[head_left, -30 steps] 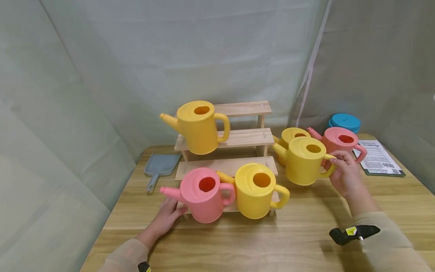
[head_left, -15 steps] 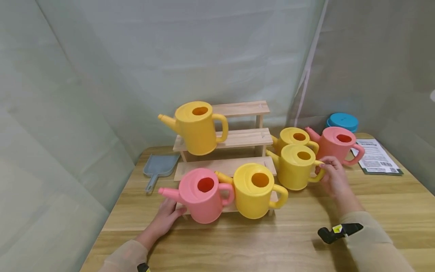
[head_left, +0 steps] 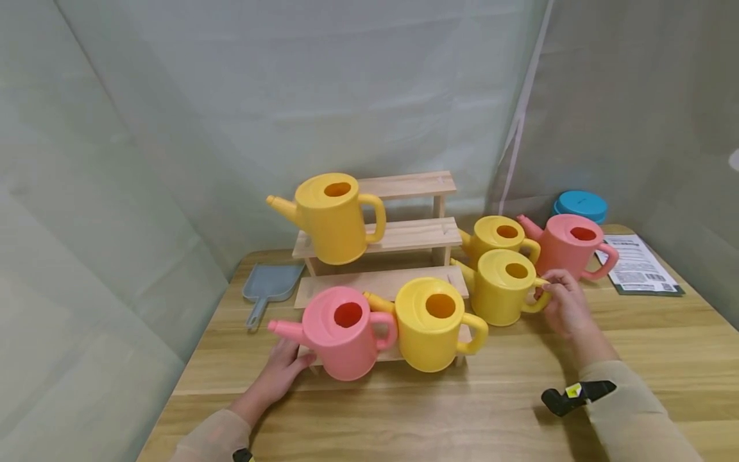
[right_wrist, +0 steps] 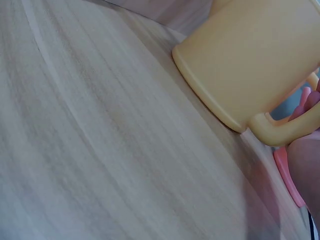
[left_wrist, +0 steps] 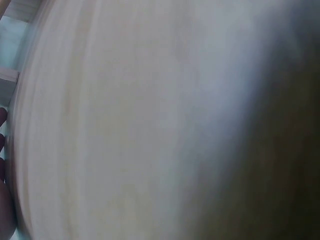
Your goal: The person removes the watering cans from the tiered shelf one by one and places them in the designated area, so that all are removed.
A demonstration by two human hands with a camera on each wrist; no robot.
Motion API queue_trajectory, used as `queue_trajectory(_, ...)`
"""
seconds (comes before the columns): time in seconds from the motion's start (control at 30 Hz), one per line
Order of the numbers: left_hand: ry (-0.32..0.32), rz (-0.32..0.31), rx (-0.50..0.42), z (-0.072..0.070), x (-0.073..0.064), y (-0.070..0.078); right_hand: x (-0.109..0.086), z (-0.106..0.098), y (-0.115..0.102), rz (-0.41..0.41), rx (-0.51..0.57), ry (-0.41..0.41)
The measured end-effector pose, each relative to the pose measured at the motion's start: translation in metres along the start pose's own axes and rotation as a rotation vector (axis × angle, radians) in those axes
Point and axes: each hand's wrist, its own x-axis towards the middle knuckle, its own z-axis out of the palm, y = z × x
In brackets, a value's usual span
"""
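My right hand [head_left: 567,304] grips the handle of a yellow watering can [head_left: 498,298] at the right side of the tiered wooden shelf [head_left: 375,280]. In the right wrist view this watering can [right_wrist: 245,60] stands upright, its base at the tabletop. My left hand [head_left: 281,371] holds the front left end of the shelf's lowest step, thumb along the front edge; its other fingers are partly hidden. Beside it, a pink watering can [head_left: 344,340] and another yellow watering can [head_left: 430,330] stand on that step. A further yellow watering can [head_left: 335,224] sits higher up at the left.
Behind the gripped can are one more yellow watering can [head_left: 491,232] and a pink one [head_left: 566,247], close together. A blue-lidded container [head_left: 582,204] and a printed sheet [head_left: 641,264] lie at the back right. A grey dustpan [head_left: 272,282] lies left of the shelf.
My right hand has moved the yellow watering can left and down, toward the shelf's right side and the tabletop. The left hand has stayed at the shelf.
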Motion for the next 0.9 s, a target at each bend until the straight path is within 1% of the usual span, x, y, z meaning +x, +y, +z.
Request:
queue_trajectory(0.23,0.007,0.013,0.0,0.002,0.0,-0.003,0.0,-0.002,0.004,-0.006,0.032,-0.03)
queue_trajectory(0.43,0.011,0.019,0.003,0.001,0.0,-0.002,0.0,-0.004,0.005,-0.007,0.012,-0.044)
queue_trajectory(0.63,0.04,0.038,0.012,0.001,0.0,-0.001,0.002,-0.004,0.002,0.013,0.027,-0.047)
queue_trajectory(0.7,0.044,0.045,0.015,0.001,0.0,0.0,0.002,-0.003,-0.003,0.026,0.002,-0.025)
queue_trajectory(0.77,0.04,0.044,0.012,0.001,0.0,0.0,0.004,0.001,-0.009,0.028,-0.051,0.018)
queue_trajectory(0.9,0.015,0.023,0.003,0.0,0.0,-0.001,0.015,0.013,-0.025,0.041,-0.21,0.085)
